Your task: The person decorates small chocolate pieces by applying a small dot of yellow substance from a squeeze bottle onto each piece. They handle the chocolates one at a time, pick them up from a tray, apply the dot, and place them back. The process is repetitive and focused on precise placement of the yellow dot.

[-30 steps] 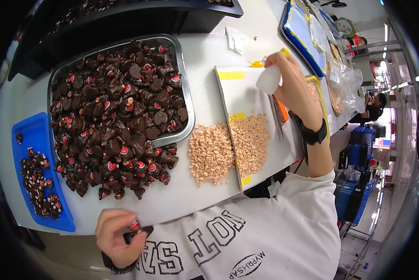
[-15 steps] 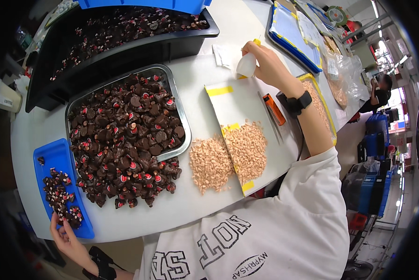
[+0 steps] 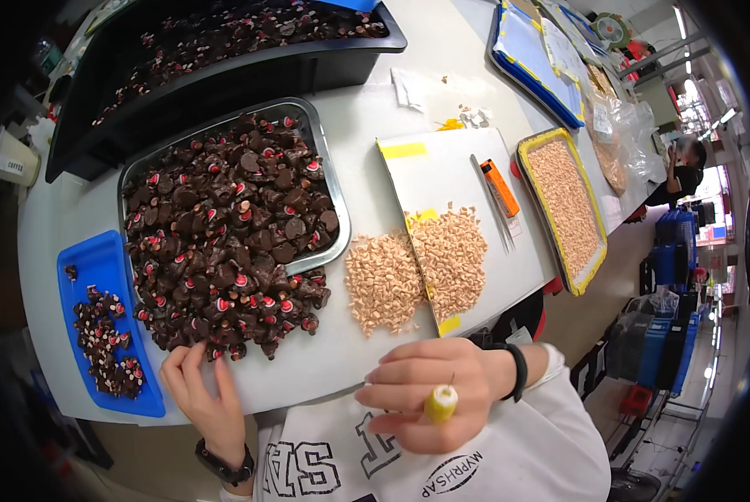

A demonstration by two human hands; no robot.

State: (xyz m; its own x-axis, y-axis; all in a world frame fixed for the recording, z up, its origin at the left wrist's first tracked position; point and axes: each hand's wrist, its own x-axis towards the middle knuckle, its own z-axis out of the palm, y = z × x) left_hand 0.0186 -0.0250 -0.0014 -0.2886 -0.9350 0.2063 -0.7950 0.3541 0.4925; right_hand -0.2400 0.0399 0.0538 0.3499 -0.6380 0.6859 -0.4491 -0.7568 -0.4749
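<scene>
My left hand (image 3: 209, 406) reaches to the front edge of a heap of small dark brown, chocolate-like pieces (image 3: 224, 280). Its thumb and fingers are apart, fingertips touching the nearest pieces, some of which have red and white tops. In front of my body, my right hand (image 3: 433, 389) is closed around a needle-tip bottle (image 3: 442, 403). The bottle's yellow tip and thin needle point up between the fingers, while its body is hidden in the palm. Left of the heap, a blue tray (image 3: 153, 406) holds similar pieces dotted with beige bits.
The heap spills from a metal tray (image 3: 335, 188). Beige granules (image 3: 448, 259) lie across a white board (image 3: 442, 167), beside tweezers (image 3: 494, 205) and an orange tool (image 3: 500, 188). A black bin (image 3: 325, 71) stands behind; a yellow-rimmed tray (image 3: 591, 272) is rightward. Another person (image 3: 684, 171) is far right.
My right hand has brought the bottle from the far side of the board back toward my body. My left hand has moved right, from the blue tray to the heap's front edge.
</scene>
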